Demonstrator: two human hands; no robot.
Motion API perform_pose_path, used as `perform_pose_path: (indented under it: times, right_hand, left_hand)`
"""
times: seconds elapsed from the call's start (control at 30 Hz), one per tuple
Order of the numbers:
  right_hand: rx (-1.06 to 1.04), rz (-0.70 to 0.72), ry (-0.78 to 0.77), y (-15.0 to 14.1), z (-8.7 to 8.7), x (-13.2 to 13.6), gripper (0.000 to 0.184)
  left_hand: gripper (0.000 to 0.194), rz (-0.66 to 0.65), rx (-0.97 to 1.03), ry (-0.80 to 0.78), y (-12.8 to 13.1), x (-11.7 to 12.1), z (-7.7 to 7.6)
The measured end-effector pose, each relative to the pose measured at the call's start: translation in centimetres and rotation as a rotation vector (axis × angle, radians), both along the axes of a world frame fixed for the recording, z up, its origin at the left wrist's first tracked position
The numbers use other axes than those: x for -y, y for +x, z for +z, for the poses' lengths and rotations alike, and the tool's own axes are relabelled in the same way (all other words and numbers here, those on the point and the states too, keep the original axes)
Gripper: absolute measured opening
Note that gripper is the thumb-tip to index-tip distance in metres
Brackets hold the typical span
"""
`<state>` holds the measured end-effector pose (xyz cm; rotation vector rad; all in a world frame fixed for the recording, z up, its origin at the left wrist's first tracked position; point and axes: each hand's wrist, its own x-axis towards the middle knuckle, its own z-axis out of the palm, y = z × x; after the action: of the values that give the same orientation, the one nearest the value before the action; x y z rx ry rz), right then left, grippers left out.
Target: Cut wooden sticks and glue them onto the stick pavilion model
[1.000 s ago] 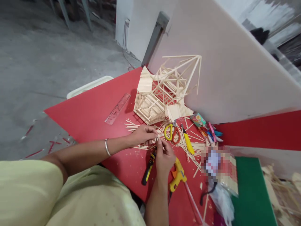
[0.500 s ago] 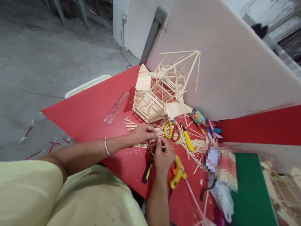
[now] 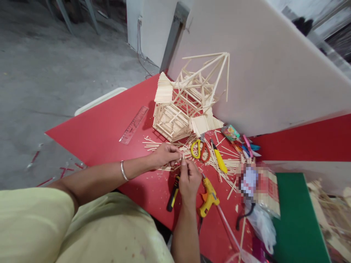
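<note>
My left hand (image 3: 164,155) and my right hand (image 3: 189,179) meet over the red table (image 3: 104,131), fingertips pinched together on thin wooden sticks (image 3: 182,159). More loose sticks (image 3: 153,145) lie scattered around both hands. Behind them stands a stick-built model house (image 3: 186,104) with an open pointed frame. Black-and-yellow pliers (image 3: 172,195) lie just under my right hand. A yellow glue gun (image 3: 208,195) rests to its right.
Orange-and-yellow scissors (image 3: 199,149), a yellow cutter (image 3: 219,160) and coloured pens (image 3: 246,148) lie beyond my hands. A clear ruler (image 3: 134,125) lies at the left. A white board (image 3: 260,73) leans behind the model. A green mat (image 3: 296,219) sits at the right.
Both hands stay pinched on the sticks with only small finger shifts. The view has tilted slightly, so everything sits a little higher and to the left.
</note>
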<state>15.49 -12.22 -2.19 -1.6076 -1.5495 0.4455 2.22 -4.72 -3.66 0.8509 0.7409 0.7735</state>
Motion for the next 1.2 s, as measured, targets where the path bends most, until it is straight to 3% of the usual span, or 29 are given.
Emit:
perform_pose_path:
  times: [0.2, 0.4, 0.9, 1.07, 1.2]
  right_hand:
    - [-0.078, -0.046, -0.044, -0.12, 0.40, -0.04, 0.028]
    - [0.031, -0.025, 0.008, -0.14, -0.06, -0.12, 0.025]
    - [0.073, -0.014, 0.052, -0.26, -0.18, -0.24, 0.024]
    - [-0.083, -0.033, -0.035, -0.67, 0.45, -0.05, 0.028]
    - [-0.145, -0.088, -0.068, -0.75, 0.42, -0.04, 0.032]
  left_hand:
    - [0.024, -0.067, 0.131, -0.122, -0.08, 0.04, 0.31]
    - [0.021, -0.041, 0.051, -0.116, 0.03, -0.16, 0.52]
    - [0.021, -0.020, 0.115, -0.182, 0.16, -0.15, 0.11]
    - [0.023, -0.013, 0.107, -0.165, 0.12, -0.10, -0.07]
    - [0.028, -0.086, 0.135, -0.196, -0.05, 0.01, 0.24]
